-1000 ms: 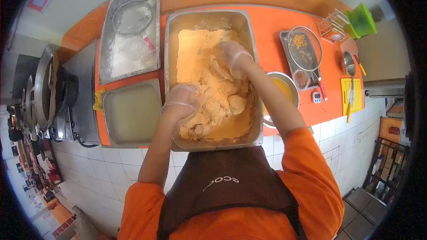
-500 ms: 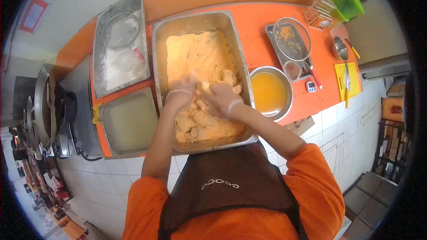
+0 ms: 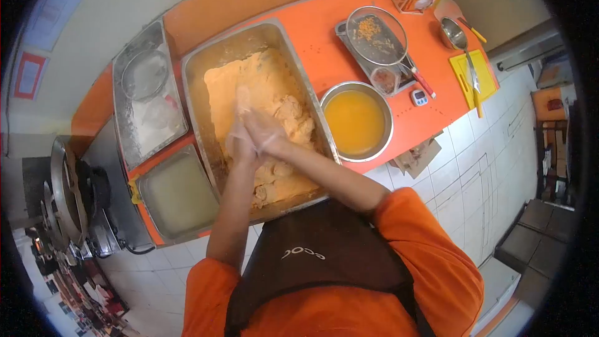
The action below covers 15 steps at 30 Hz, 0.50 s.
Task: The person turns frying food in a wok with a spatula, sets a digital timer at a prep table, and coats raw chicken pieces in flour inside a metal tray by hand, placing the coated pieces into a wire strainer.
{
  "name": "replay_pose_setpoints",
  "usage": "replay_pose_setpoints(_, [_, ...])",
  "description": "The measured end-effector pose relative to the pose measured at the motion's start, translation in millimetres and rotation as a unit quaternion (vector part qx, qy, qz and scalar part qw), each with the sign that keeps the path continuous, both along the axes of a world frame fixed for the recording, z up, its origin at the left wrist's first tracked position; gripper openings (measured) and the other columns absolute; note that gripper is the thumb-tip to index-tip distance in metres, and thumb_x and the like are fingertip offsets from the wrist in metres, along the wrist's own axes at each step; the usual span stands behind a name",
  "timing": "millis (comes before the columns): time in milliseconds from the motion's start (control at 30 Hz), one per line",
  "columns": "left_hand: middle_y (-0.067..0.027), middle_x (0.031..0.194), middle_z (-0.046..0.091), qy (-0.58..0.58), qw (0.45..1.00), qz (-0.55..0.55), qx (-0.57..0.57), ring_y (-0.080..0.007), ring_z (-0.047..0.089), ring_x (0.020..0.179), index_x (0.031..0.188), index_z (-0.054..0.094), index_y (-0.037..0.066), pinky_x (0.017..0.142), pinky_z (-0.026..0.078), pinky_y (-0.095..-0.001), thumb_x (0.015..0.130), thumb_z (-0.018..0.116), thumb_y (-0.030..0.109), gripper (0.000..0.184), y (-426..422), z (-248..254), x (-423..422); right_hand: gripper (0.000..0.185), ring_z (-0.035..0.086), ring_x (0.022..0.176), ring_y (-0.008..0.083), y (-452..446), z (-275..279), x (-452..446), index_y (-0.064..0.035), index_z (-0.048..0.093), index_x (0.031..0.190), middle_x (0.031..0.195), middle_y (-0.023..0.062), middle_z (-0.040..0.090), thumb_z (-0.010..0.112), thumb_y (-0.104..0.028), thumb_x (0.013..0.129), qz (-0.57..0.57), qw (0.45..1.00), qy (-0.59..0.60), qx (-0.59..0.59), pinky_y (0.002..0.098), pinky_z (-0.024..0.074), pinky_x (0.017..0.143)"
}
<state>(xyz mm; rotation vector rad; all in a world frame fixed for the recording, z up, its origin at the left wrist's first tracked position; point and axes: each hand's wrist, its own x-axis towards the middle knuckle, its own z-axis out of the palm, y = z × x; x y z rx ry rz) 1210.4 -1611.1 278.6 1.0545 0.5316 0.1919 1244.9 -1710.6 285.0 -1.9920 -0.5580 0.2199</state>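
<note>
A deep metal tray (image 3: 198, 118) holds orange breading flour (image 3: 228, 78) and several coated lumps that look like breaded chicken pieces (image 3: 290, 112). Over its middle, my left hand (image 3: 240, 142) and my right hand (image 3: 264, 132), both in thin clear gloves, are pressed together with fingers pointing to the far side. Motion smears the fingertips. Whatever lies between the palms, if anything, is hidden. More coated lumps rest in the flour below and right of my wrists.
Left stand a tray of white flour (image 3: 156, 143) with a sieve (image 3: 145, 75) and a pan of cloudy liquid (image 3: 146, 196). Right are a bowl of orange liquid (image 3: 355, 122), a strainer (image 3: 377, 34) over a scale, a timer (image 3: 419, 97), and a yellow board (image 3: 493, 84) with tongs.
My hands have come together from slightly apart and shifted left, off the lumps they were working among. The camera view has turned, tilting the counter.
</note>
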Motion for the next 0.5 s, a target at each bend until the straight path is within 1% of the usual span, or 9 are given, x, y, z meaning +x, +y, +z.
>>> replay_pose_setpoints(33, [-0.0047,0.097,0.065,0.040,0.999,0.028,-0.004,-0.0133,0.063,0.089,0.114,0.065,0.007,0.070,0.054,-0.0313,0.099,0.053,0.044,0.041,-14.7,36.0,4.9,0.040,0.055,0.115,0.0399,-0.4,7.5,4.5,-0.0017,0.060,0.121,0.118,0.0242,0.061,0.048,-0.031,0.095,0.000,1.000,0.010,-0.015,0.0476,0.0446,0.097])
replay_pose_setpoints(100, [-0.0037,0.097,0.064,0.064,0.996,0.068,-0.017,-0.0127,0.063,0.087,0.114,0.064,0.008,0.068,0.054,-0.0303,0.098,0.054,0.048,0.044,-21.3,51.2,18.0,0.043,0.055,0.117,0.0400,-2.2,28.0,20.4,-0.0007,0.059,0.121,0.119,0.0242,0.061,0.045,-0.033,0.096,-0.004,0.999,0.027,-0.041,0.0485,0.0435,0.098])
replay_pose_setpoints(167, [-0.0038,0.096,0.064,0.051,0.993,0.094,-0.042,-0.0139,0.063,0.085,0.115,0.063,0.008,0.067,0.054,-0.0313,0.096,0.055,0.052,0.048,-21.6,28.3,15.2,0.042,0.056,0.112,0.0403,7.7,22.5,12.1,-0.0007,0.059,0.118,0.120,0.0251,0.061,0.037,-0.032,0.100,-0.002,0.995,0.097,-0.029,0.0470,0.0433,0.097])
replay_pose_setpoints(267, [-0.0058,0.124,0.056,0.030,0.998,0.019,-0.042,-0.0181,0.055,0.115,0.134,0.050,0.007,0.098,0.046,-0.0321,0.102,0.045,0.048,0.052,-22.5,54.9,13.1,0.049,0.056,0.115,0.0405,2.3,33.8,23.7,-0.0039,0.060,0.123,0.123,0.0238,0.061,0.033,-0.040,0.101,0.040,0.994,0.067,-0.077,0.0463,0.0400,0.103])
replay_pose_setpoints(300, [-0.0058,0.127,0.055,0.038,0.998,0.032,-0.040,-0.0185,0.054,0.117,0.136,0.048,0.007,0.100,0.045,-0.0320,0.102,0.044,0.047,0.052,-27.9,59.5,16.7,0.053,0.055,0.118,0.0405,-2.0,37.8,28.4,-0.0055,0.060,0.126,0.124,0.0230,0.061,0.033,-0.044,0.101,0.062,0.992,0.036,-0.106,0.0463,0.0384,0.105])
replay_pose_setpoints(367, [-0.0058,0.133,0.053,0.062,0.996,0.063,-0.034,-0.0193,0.051,0.122,0.141,0.045,0.007,0.104,0.041,-0.0319,0.103,0.043,0.044,0.053,-37.4,63.3,14.9,0.052,0.059,0.113,0.0360,0.1,29.4,15.9,-0.0054,0.055,0.133,0.125,0.0215,0.061,0.034,-0.042,0.102,0.028,0.982,0.188,-0.002,0.0431,0.0417,0.101])
replay_pose_setpoints(400, [-0.0058,0.136,0.051,0.005,0.999,0.038,-0.016,-0.0196,0.049,0.125,0.144,0.042,0.008,0.106,0.039,-0.0318,0.104,0.043,0.043,0.053,-32.6,56.8,11.3,0.052,0.060,0.110,0.0337,2.0,25.2,13.7,-0.0053,0.052,0.136,0.125,0.0208,0.061,0.035,-0.041,0.103,0.010,0.965,0.258,0.053,0.0415,0.0433,0.099])
replay_pose_setpoints(467, [-0.0058,0.143,0.047,-0.114,0.993,-0.004,0.016,-0.0201,0.044,0.131,0.149,0.036,0.008,0.110,0.034,-0.0316,0.104,0.041,0.040,0.055,-19.1,37.1,3.2,0.059,0.047,0.128,0.0289,-7.2,14.2,26.1,-0.0053,0.045,0.144,0.143,0.0171,0.048,0.036,-0.047,0.102,0.013,0.949,0.228,0.218,0.0385,0.0340,0.109])
replay_pose_setpoints(500, [-0.0057,0.138,0.051,-0.099,0.994,0.028,0.047,-0.0201,0.049,0.124,0.141,0.043,0.008,0.103,0.039,-0.0326,0.102,0.045,0.043,0.053,-22.3,46.7,0.9,0.063,0.041,0.137,0.0265,-12.4,9.1,31.5,-0.0053,0.041,0.147,0.151,0.0152,0.041,0.037,-0.050,0.102,0.019,0.930,0.217,0.297,0.0370,0.0293,0.114])
